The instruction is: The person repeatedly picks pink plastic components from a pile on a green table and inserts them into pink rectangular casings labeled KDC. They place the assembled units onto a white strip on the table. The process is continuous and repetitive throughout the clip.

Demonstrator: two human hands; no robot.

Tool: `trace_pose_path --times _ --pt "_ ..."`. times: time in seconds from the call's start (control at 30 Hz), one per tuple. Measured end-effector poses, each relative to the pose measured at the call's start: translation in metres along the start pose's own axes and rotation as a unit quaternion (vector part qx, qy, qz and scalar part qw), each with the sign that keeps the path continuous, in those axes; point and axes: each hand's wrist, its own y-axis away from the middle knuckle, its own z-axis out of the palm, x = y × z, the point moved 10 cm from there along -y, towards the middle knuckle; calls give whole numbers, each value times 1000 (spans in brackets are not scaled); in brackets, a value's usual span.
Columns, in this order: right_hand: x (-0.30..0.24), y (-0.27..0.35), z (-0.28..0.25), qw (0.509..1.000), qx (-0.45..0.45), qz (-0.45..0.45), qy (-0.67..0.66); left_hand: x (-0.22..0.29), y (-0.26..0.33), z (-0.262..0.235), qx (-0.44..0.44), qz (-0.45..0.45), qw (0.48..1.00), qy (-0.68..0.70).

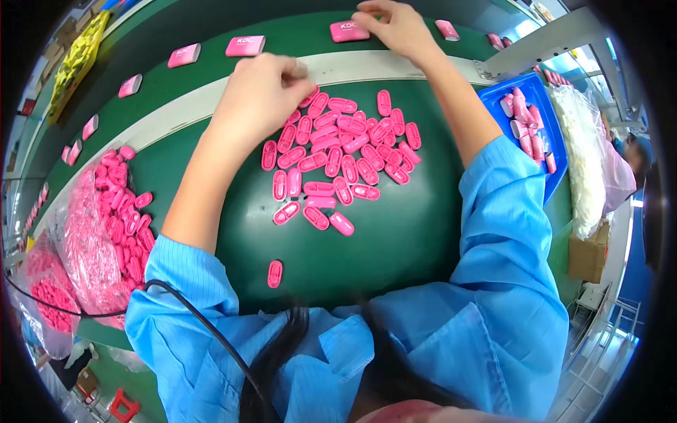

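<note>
My left hand (262,97) is over the white rail, at the far left of a pile of pink oval caps (337,134). Its fingers curl and its fingertips are blurred, so I cannot tell whether it holds anything. My right hand (400,29) reaches over the green conveyor belt, open, with thumb and fingers apart. Its thumb is at the right end of a flat pink case (347,32) with white lettering. One single pink cap (275,273) lies on the green tabletop, close to my body.
More pink cases (245,46) lie spaced along the belt (151,67) behind the white rail (352,68). At left are plastic bags of pink caps (116,218). On the right, a blue tray (553,151) holds pink pieces, beside a white bag (578,158). A black cable (204,321) crosses my left sleeve.
</note>
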Motion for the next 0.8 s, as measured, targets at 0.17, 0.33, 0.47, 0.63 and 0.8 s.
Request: trace_pose_path --times 0.17,0.33,0.47,0.63,0.8 --pt "33 -27 -73 903 53 -4 426 13 6 3 63 96 987 -116" --pt "74 -20 -91 888 -5 66 454 24 6 0 100 114 986 -66" --pt "1 12 -40 986 -119 83 86 4 -2 1 85 55 987 125" --pt "-39 65 26 940 -160 153 -261 -15 -10 24 -12 -2 906 423" --pt "-33 75 43 918 -155 140 -337 -29 -15 24 6 -6 895 447"
